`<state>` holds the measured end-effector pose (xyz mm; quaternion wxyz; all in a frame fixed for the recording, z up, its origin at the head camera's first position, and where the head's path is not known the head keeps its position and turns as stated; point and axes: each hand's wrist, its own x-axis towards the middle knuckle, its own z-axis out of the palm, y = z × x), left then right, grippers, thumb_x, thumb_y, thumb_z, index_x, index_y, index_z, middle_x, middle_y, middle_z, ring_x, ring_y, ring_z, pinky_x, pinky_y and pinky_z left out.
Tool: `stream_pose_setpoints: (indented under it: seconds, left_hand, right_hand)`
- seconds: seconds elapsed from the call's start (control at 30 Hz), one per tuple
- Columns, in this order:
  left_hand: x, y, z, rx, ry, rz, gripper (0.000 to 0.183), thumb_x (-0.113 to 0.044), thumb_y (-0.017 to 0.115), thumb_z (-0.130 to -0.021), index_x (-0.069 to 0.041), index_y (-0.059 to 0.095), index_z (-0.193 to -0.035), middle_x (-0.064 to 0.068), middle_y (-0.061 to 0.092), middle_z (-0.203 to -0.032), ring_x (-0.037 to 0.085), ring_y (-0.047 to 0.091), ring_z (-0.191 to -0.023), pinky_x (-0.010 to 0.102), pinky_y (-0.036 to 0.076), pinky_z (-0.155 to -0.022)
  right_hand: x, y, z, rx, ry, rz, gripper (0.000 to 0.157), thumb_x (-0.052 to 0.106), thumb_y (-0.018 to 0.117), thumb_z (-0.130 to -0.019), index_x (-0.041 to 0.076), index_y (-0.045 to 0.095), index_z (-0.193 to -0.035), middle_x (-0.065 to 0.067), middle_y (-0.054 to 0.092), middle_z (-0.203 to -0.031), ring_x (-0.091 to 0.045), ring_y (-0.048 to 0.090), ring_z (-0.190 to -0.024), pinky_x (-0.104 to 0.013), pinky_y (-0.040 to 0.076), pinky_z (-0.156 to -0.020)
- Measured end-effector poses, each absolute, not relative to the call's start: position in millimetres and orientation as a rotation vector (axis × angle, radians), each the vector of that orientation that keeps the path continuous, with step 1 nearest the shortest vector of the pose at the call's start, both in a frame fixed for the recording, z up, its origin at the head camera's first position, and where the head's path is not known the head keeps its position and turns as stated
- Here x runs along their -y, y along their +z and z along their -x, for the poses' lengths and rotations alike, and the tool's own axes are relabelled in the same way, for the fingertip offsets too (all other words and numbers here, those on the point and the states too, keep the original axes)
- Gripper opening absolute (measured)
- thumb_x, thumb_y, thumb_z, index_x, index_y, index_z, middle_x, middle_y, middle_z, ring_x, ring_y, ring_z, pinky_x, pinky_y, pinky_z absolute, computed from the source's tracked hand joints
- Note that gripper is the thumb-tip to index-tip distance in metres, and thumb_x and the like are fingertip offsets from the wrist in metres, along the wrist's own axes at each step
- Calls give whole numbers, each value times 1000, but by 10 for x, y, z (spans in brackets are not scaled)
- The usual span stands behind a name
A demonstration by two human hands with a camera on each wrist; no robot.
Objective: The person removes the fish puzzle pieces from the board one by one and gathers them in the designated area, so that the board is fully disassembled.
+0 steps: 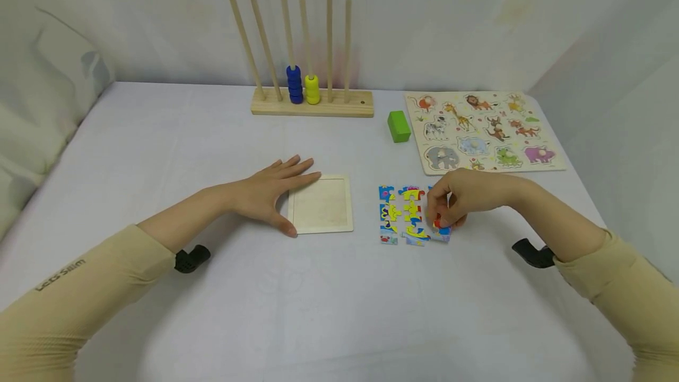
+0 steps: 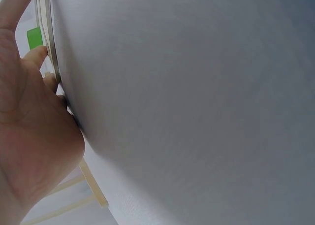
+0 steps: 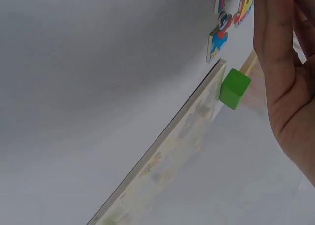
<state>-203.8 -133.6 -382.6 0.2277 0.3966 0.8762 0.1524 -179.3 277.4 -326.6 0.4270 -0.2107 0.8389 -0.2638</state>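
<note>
A shallow square wooden puzzle tray point(image 1: 320, 205) lies flat with a bare base. My left hand point(image 1: 270, 193) spreads its fingers along the tray's left side, thumb by the near corner and index finger on the far edge. To the right, colourful jigsaw pieces point(image 1: 389, 212) lie in loose columns. My right hand point(image 1: 464, 196) bends over the rightmost column, thumb and fingertips pinching a red and blue puzzle piece point(image 1: 437, 224); the fingers partly cover it. In the right wrist view, a puzzle piece point(image 3: 217, 37) lies beside the hand, whose fingertips are out of frame.
A wooden abacus rack point(image 1: 313, 109) with blue and yellow beads stands at the back. Near it are a green block point(image 1: 399, 127) and an animal peg puzzle board point(image 1: 480, 131) at the back right. Black objects point(image 1: 533, 253) show beneath both forearms.
</note>
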Motion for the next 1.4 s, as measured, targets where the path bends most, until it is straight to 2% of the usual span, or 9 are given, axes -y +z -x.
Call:
stream_pose_setpoints:
  seconds: [0.23, 0.47, 0.9, 1.17, 1.4]
  left_hand:
    - [1332, -3819, 2030, -2412, 420, -1086, 117, -68, 76, -70, -25, 15, -160, 6, -2, -170, 35, -8, -157, 61, -1, -125]
    - [1334, -3831, 2032, -2416, 413, -1090, 117, -69, 76, -70, -26, 15, -160, 5, -2, -170, 34, -8, -157, 60, -1, -125]
    - [1343, -3845, 2035, -2420, 413, -1093, 117, -68, 76, -70, -26, 14, -160, 5, -2, -170, 34, -8, -157, 60, -1, -125]
    - [1336, -3836, 2034, -2418, 413, -1088, 117, -69, 76, -70, -26, 14, -160, 4, -2, -170, 33, -9, -157, 60, -1, -125]
    - [1339, -3829, 2037, -2418, 416, -1093, 117, -69, 76, -70, -25, 15, -160, 5, -2, -170, 34, -8, -157, 60, 0, -125]
  right_hand:
    - [-2781, -3322, 1753, -2104, -635, 540, 14, 3, 71, -84, 16, 74, -87, -3, 61, -75, -15, 62, -73, -28, 58, -65]
    - [-2752, -3374, 1753, -2135, -611, 558, 17, -1, 71, -81, 15, 73, -83, -2, 59, -68, -14, 61, -68, -28, 58, -61]
    - [-2724, -3400, 1759, -2233, -529, 563, 12, 13, 83, -77, 18, 72, -76, 1, 63, -71, -12, 62, -64, -26, 56, -60]
    - [-2706, -3400, 1747, -2235, -502, 552, 12, 14, 83, -77, 19, 72, -73, 1, 64, -74, -12, 61, -66, -26, 56, -61]
    - [-2735, -3317, 1760, -2258, -501, 554, 9, 18, 79, -83, 20, 72, -78, 1, 67, -77, -13, 63, -67, -27, 56, -64]
